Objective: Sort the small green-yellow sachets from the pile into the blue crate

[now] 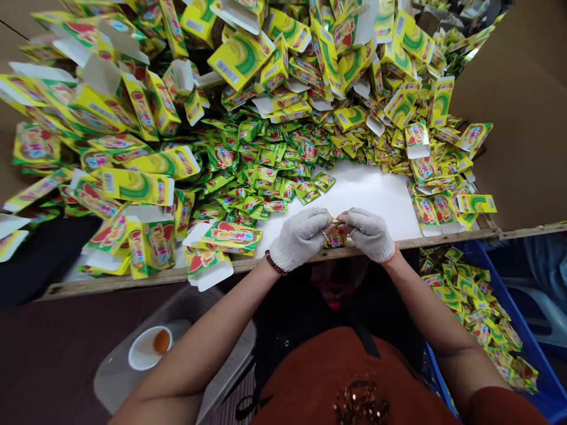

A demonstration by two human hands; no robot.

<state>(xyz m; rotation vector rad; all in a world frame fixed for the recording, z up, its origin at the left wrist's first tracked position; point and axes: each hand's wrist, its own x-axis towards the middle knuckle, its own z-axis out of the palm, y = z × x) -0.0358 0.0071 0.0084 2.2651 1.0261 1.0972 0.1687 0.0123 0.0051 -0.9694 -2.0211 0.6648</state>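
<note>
In white knit gloves, my left hand (303, 237) and my right hand (370, 234) meet at the table's front edge. Between them is a small candy box (335, 236), yellow, green and red, with the fingertips of both hands closed at its upper end. The gloves hide part of the box. Just beyond my hands lies a heap of small green candy packets (261, 177). Yellow candy packets (381, 150) are piled farther right. Left of my left hand, a printed carton (230, 237) with an open white flap lies by the edge.
Many yellow cartons (241, 56) are stacked across the back and left of the white tabletop (376, 195). A wooden strip (447, 237) edges the table. Below right stands a blue crate (522, 342) of filled boxes. A white cup (150, 348) sits below left on a plastic stool.
</note>
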